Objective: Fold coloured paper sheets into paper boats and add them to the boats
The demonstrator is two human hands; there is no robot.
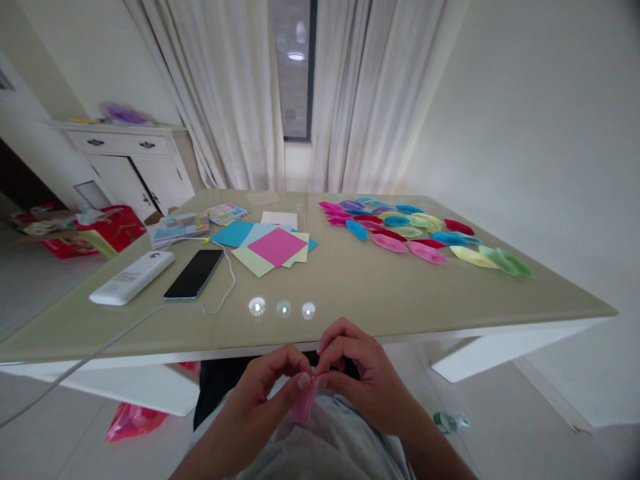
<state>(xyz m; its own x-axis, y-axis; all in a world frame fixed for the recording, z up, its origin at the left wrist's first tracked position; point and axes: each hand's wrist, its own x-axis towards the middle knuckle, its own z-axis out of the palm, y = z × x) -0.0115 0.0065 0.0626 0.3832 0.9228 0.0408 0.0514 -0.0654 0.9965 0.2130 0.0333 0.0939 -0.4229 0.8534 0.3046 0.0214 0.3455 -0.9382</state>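
Note:
Between my two hands is a small folded piece of pink paper (303, 408), held just off the table's front edge, above my lap. My left hand (267, 393) pinches it from the left with thumb and forefinger. From the right, my right hand (357, 373) pinches its upper end, thumb against forefinger. Fingers cover part of the paper. On the table beyond lie loose square paper sheets (277, 247), with a pink one on top. Several folded paper boat-like shapes (389, 241) in many colours lie in rows at the right.
A black phone (194, 274), a white elongated device (131, 279) and a white cable (231, 280) lie on the table's left. Behind them are booklets (180, 228). A pink bag (134, 421) and a plastic bottle (449, 421) are on the floor.

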